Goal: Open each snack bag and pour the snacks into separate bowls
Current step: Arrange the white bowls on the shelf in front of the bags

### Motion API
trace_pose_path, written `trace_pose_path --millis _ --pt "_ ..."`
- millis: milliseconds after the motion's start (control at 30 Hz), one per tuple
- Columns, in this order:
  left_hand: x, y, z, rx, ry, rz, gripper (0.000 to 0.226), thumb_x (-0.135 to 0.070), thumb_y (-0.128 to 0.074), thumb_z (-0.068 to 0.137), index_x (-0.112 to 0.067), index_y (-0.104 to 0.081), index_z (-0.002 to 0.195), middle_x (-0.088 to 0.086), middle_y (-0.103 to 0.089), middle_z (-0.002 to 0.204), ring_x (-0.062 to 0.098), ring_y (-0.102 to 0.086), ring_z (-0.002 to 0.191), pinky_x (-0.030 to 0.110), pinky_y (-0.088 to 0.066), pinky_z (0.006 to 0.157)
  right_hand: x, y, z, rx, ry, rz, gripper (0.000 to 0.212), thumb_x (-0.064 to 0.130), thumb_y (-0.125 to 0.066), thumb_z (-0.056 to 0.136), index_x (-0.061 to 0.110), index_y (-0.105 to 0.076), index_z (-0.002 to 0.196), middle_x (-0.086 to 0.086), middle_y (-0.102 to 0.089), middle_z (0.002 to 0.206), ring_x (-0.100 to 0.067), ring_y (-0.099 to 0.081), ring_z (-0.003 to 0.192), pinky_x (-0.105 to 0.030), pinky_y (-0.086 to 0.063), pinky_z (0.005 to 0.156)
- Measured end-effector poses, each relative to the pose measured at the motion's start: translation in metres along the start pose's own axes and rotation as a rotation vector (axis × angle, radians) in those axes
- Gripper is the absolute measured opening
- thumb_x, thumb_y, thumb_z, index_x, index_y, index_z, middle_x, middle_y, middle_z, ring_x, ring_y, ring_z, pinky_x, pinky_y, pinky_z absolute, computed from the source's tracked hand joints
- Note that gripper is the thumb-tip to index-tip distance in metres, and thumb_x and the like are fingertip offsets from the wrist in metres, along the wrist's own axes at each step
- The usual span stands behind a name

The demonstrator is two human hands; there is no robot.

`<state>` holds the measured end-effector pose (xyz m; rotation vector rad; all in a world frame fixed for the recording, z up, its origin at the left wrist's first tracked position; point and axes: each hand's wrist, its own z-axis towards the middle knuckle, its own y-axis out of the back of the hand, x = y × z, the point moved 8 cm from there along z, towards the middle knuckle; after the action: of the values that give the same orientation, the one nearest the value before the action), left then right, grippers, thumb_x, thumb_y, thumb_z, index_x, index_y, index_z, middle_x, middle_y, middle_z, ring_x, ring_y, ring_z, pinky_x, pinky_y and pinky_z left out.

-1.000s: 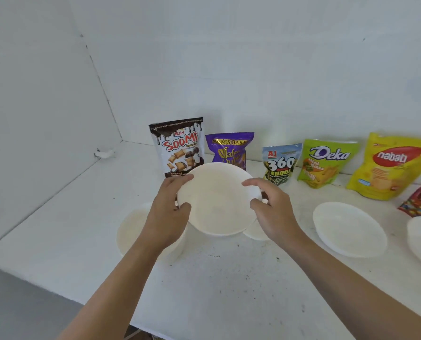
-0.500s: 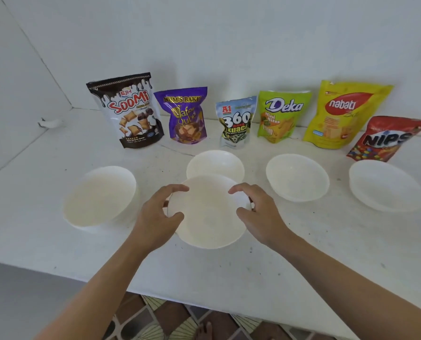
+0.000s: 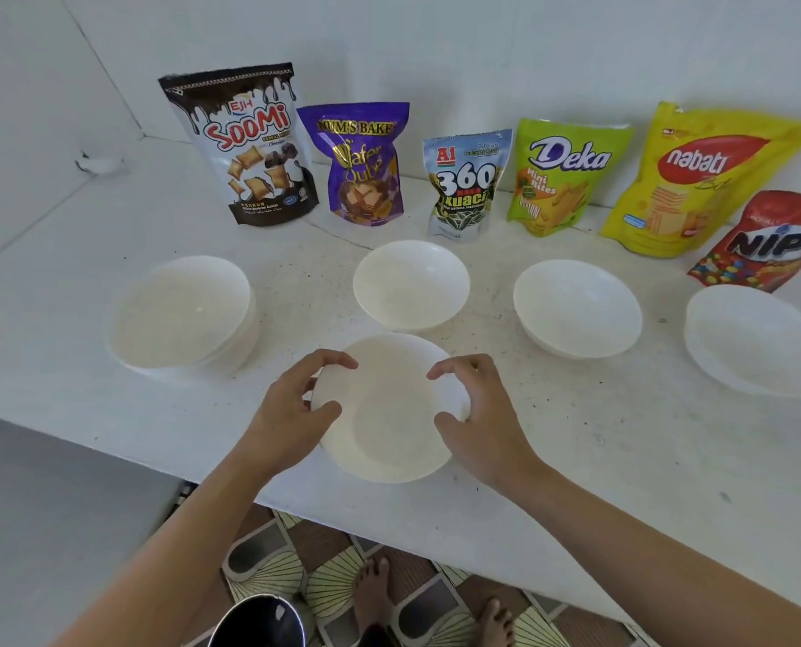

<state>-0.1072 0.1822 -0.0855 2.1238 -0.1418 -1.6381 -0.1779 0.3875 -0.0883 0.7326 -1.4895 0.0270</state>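
The round white bowl (image 3: 384, 413) is now sitting nearer the white desk (image 3: 622, 436) edge. The left hand (image 3: 291, 413) and right hand (image 3: 482, 422) are gripping its rim.

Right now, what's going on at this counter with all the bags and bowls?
A person stands at a white counter, holding the front bowl by its rim with the left hand and the right hand. Four other bowls sit behind and beside it, all empty. Six snack bags stand along the wall, from Soomi on the left to Nips on the right, and none looks opened. Nothing has been poured yet.
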Motion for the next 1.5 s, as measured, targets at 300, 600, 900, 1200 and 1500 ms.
trace_pose_path --millis 300,600,900,1200,1500 --pt "-0.017 0.028 0.011 0.124 -0.121 0.065 0.042 -0.005 -0.070 0.090 -0.042 -0.067 0.109 -0.019 -0.056 0.131 -0.002 -0.051 0.127 0.012 -0.051 0.090 0.037 0.002 0.030 -0.147 0.121 -0.009 0.016 0.020 -0.072 0.083 0.029 -0.064 0.093 0.012 -0.048 0.110 -0.009 -0.045 0.115 -0.015 -0.035 0.091" --pt "-0.078 0.154 0.027 -0.343 -0.236 -0.014 0.012 -0.027 -0.059 0.101 -0.028 -0.062 0.113 -0.005 -0.062 0.064 0.011 -0.058 0.066 0.026 -0.048 0.071 0.162 -0.026 0.107 -0.130 0.350 0.060 0.007 0.021 -0.068 0.088 0.020 -0.065 0.095 0.004 -0.062 0.099 -0.012 -0.058 0.094 -0.019 -0.044 0.071" --pt "0.024 0.242 0.027 -0.575 0.082 0.251 0.029 -0.028 -0.068 0.093 -0.037 -0.056 0.117 0.000 -0.050 0.119 0.019 -0.052 0.116 0.035 -0.045 0.098 0.179 -0.153 0.161 0.132 0.280 -0.143 0.019 0.027 -0.065 0.090 0.030 -0.063 0.109 -0.003 -0.053 0.114 -0.015 -0.050 0.109 -0.024 -0.036 0.084" --pt "0.070 0.234 0.018 -0.605 0.151 0.203 0.034 -0.013 -0.080 0.079 -0.028 -0.065 0.105 -0.001 -0.054 0.105 0.001 -0.053 0.085 0.008 -0.038 0.065 0.144 -0.196 0.171 0.086 0.144 -0.265 0.036 0.005 -0.066 0.086 0.026 -0.058 0.114 -0.001 -0.044 0.117 -0.016 -0.049 0.101 -0.018 -0.040 0.069" --pt "0.069 0.239 0.029 -0.557 0.078 0.136 0.051 0.014 -0.051 0.081 -0.016 -0.068 0.120 -0.003 -0.056 0.104 0.016 -0.059 0.095 0.009 -0.044 0.062 0.150 -0.183 0.164 -0.014 0.254 -0.364 0.042 -0.009 -0.056 0.088 0.019 -0.063 0.118 -0.002 -0.063 0.119 -0.010 -0.051 0.093 -0.021 -0.041 0.082"
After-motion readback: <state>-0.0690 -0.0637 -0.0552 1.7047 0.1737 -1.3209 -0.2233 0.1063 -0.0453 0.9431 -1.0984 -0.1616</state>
